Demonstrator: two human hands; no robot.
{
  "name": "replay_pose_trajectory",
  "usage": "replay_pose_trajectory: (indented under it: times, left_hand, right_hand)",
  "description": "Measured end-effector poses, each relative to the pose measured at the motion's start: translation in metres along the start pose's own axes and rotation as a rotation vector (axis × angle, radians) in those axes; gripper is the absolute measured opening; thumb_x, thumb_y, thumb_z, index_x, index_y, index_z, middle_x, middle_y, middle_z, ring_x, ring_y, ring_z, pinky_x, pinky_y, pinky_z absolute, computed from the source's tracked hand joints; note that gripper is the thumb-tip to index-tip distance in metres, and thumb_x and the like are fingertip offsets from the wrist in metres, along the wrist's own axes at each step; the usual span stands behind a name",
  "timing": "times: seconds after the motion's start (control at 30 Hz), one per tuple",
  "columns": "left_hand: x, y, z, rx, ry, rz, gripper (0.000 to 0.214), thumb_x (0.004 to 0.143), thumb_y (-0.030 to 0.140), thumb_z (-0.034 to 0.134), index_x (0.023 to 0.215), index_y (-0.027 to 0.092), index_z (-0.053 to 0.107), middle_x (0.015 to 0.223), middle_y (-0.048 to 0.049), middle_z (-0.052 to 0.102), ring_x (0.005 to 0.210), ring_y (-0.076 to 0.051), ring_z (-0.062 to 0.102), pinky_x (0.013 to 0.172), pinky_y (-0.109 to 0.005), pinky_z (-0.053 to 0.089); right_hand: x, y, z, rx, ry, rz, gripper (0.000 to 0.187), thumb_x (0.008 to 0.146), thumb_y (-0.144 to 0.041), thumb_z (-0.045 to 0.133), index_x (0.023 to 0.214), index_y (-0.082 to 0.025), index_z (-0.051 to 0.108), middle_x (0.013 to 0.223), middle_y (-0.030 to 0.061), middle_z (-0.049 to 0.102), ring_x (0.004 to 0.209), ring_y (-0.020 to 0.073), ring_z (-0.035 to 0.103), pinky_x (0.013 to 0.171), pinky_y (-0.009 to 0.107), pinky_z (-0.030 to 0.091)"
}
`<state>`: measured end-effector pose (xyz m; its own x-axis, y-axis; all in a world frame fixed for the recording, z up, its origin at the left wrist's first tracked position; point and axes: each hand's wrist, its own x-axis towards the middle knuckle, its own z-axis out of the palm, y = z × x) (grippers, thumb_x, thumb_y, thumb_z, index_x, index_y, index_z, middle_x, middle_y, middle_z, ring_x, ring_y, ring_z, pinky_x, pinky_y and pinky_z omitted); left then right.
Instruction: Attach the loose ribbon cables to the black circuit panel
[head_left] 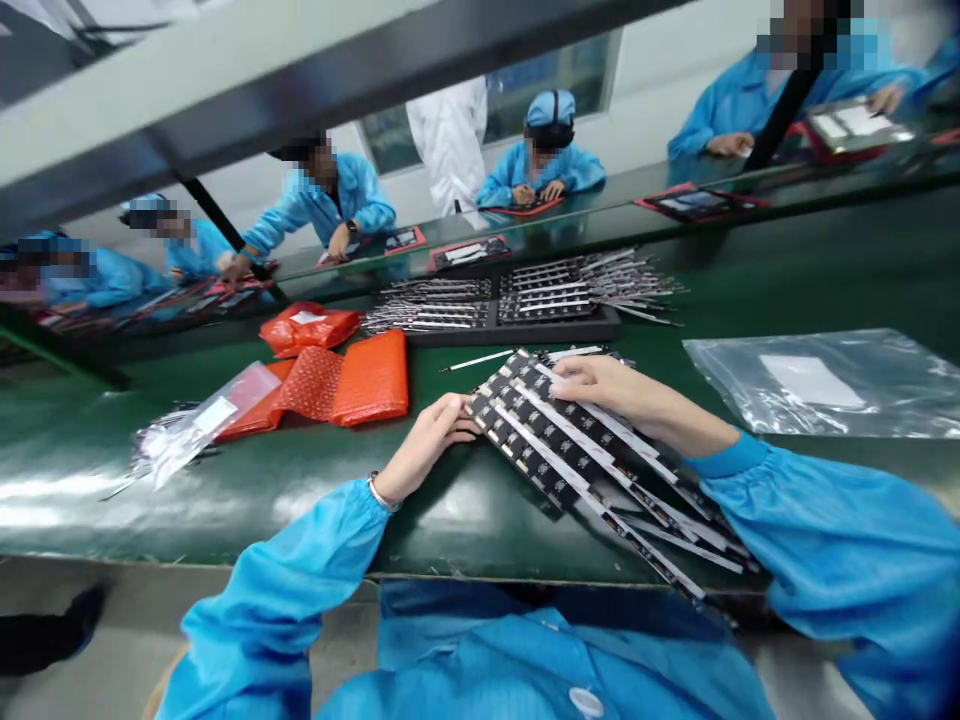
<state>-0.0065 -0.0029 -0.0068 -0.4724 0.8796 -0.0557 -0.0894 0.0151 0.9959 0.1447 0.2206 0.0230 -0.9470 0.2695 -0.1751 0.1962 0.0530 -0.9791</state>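
A fanned stack of long, narrow black circuit strips with white bands (pixel 577 450) lies on the green bench top (pixel 225 510). My left hand (pixel 427 435) grips the stack's left edge, and my right hand (pixel 607 388) lies across its top, fingers over the far strips. Blue sleeves cover both my arms. A thin white stick (pixel 480 360) lies just beyond the stack, apart from both hands.
Orange bubble bags (pixel 371 380) and a silvery bag of strips (pixel 195 430) lie to the left. Strips fill a black tray (pixel 555 325) ahead, and a clear plastic bag (pixel 817 385) lies right. Co-workers in blue smocks work across the bench under a dark overhead rail (pixel 300 100).
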Motion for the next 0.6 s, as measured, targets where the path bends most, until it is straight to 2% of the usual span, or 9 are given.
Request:
replay_pose_trajectory:
  times: [0.1, 0.17, 0.23, 0.33, 0.4, 0.47, 0.53, 0.6]
  left_hand:
    - [-0.007, 0.0, 0.006, -0.061, -0.06, -0.041, 0.054, 0.096, 0.056, 0.047, 0.131, 0.015, 0.052, 0.133, -0.0164, 0.055, 0.113, -0.022, 0.059, 0.101, -0.037, 0.047]
    - [-0.014, -0.001, 0.011, -0.094, -0.095, -0.084, 0.058, 0.096, 0.057, 0.045, 0.137, 0.016, 0.049, 0.14, -0.017, 0.05, 0.118, -0.025, 0.057, 0.103, -0.041, 0.046]
    - [-0.019, -0.003, 0.014, -0.144, -0.079, -0.092, 0.058, 0.096, 0.058, 0.044, 0.138, 0.017, 0.049, 0.142, -0.0159, 0.048, 0.12, -0.026, 0.057, 0.104, -0.041, 0.047]
    - [-0.023, -0.007, 0.015, -0.214, 0.027, -0.069, 0.057, 0.095, 0.058, 0.046, 0.135, 0.017, 0.053, 0.139, -0.0151, 0.052, 0.115, -0.022, 0.059, 0.096, -0.032, 0.05]
    - [-0.023, -0.007, 0.014, -0.218, 0.091, -0.117, 0.056, 0.094, 0.058, 0.049, 0.131, 0.016, 0.056, 0.134, -0.014, 0.056, 0.107, -0.019, 0.063, 0.086, -0.025, 0.052]
    - [-0.021, -0.006, 0.013, -0.204, 0.123, -0.188, 0.056, 0.093, 0.059, 0.049, 0.13, 0.018, 0.058, 0.13, -0.0117, 0.06, 0.104, -0.018, 0.064, 0.082, -0.024, 0.052]
    - [-0.016, -0.002, 0.012, -0.187, 0.142, -0.193, 0.057, 0.093, 0.06, 0.048, 0.131, 0.018, 0.059, 0.128, -0.0109, 0.061, 0.109, -0.02, 0.063, 0.09, -0.027, 0.05]
    - [-0.013, 0.002, 0.01, -0.121, 0.18, -0.096, 0.055, 0.095, 0.057, 0.047, 0.13, 0.015, 0.059, 0.129, -0.012, 0.061, 0.118, -0.022, 0.059, 0.101, -0.031, 0.045]
  right_hand:
    - [0.001, -0.001, -0.004, 0.231, 0.203, -0.017, 0.036, 0.067, -0.033, 0.078, 0.088, -0.014, 0.056, 0.071, 0.0009, 0.061, 0.056, 0.0111, 0.056, 0.049, 0.02, 0.045]
    - [0.004, 0.001, -0.008, 0.381, 0.321, -0.049, 0.03, 0.066, -0.026, 0.077, 0.086, -0.014, 0.058, 0.073, 0.0016, 0.061, 0.058, 0.0116, 0.057, 0.052, 0.022, 0.05]
    - [0.007, 0.005, -0.011, 0.508, 0.374, -0.096, 0.023, 0.068, -0.019, 0.074, 0.085, -0.014, 0.059, 0.075, 0.0025, 0.061, 0.06, 0.0116, 0.059, 0.055, 0.023, 0.053]
    - [0.008, 0.01, -0.007, 0.658, 0.338, -0.149, 0.017, 0.072, -0.015, 0.07, 0.086, -0.014, 0.059, 0.077, 0.003, 0.062, 0.062, 0.012, 0.059, 0.055, 0.023, 0.054]
    - [0.007, 0.013, 0.002, 0.715, 0.3, -0.161, 0.017, 0.074, -0.013, 0.068, 0.087, -0.015, 0.058, 0.084, 0.0042, 0.064, 0.066, 0.0137, 0.061, 0.058, 0.027, 0.057]
    - [0.005, 0.016, 0.013, 0.746, 0.269, -0.16, 0.018, 0.075, -0.012, 0.066, 0.089, -0.015, 0.056, 0.093, 0.0054, 0.065, 0.072, 0.0155, 0.063, 0.063, 0.031, 0.06]
    - [0.004, 0.02, 0.022, 0.771, 0.256, -0.158, 0.019, 0.076, -0.011, 0.065, 0.092, -0.016, 0.055, 0.098, 0.0052, 0.066, 0.075, 0.0157, 0.064, 0.067, 0.033, 0.061]
    - [0.004, 0.023, 0.027, 0.799, 0.275, -0.178, 0.021, 0.077, -0.011, 0.064, 0.094, -0.017, 0.055, 0.102, 0.0048, 0.065, 0.078, 0.0158, 0.065, 0.07, 0.034, 0.062]
